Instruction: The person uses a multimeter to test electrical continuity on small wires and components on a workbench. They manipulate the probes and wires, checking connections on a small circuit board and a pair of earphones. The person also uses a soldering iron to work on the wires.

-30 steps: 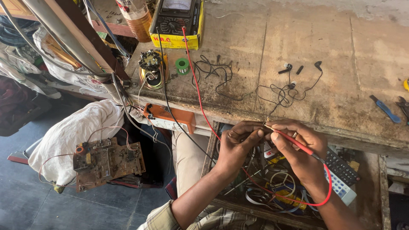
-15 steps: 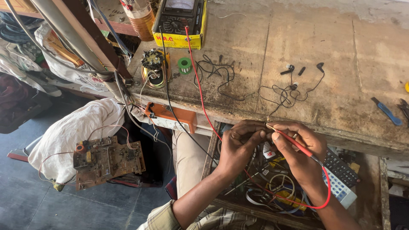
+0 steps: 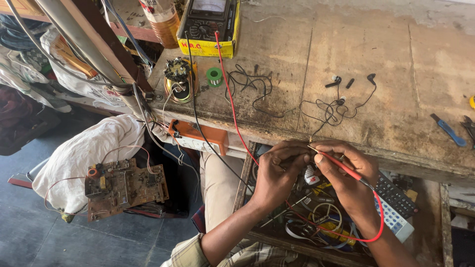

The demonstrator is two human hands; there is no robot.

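Worn wooden worktop point(image 3: 356, 44) fills the upper right of the view. At its back edge: analog multimeter point(image 3: 210, 20) in a yellow case. A red lead point(image 3: 232, 113) and a black lead point(image 3: 195, 113) run from it across the worktop and over the front edge toward the hands. Loose on the surface: black earphones point(image 3: 341, 101) with tangled cable, a small speaker point(image 3: 179, 79), a green solder spool point(image 3: 214, 76), a blue-handled tool point(image 3: 448, 129) at far right.

Below the front edge: open drawer point(image 3: 316, 247) packed with wires, a remote control point(image 3: 396, 205) on its right side. On the floor at left, a white cloth bundle point(image 3: 84, 153) with a brown circuit board point(image 3: 123, 185) lying against it.

Both hands meet just under the worktop's front edge, over the drawer. Right hand point(image 3: 349, 180): fingers closed in a pinch on the red probe point(image 3: 339, 165), tip pointing left. Left hand point(image 3: 277, 173): fingers curled tight round something small at the probe tip; cannot tell what, it is hidden by the fingers.
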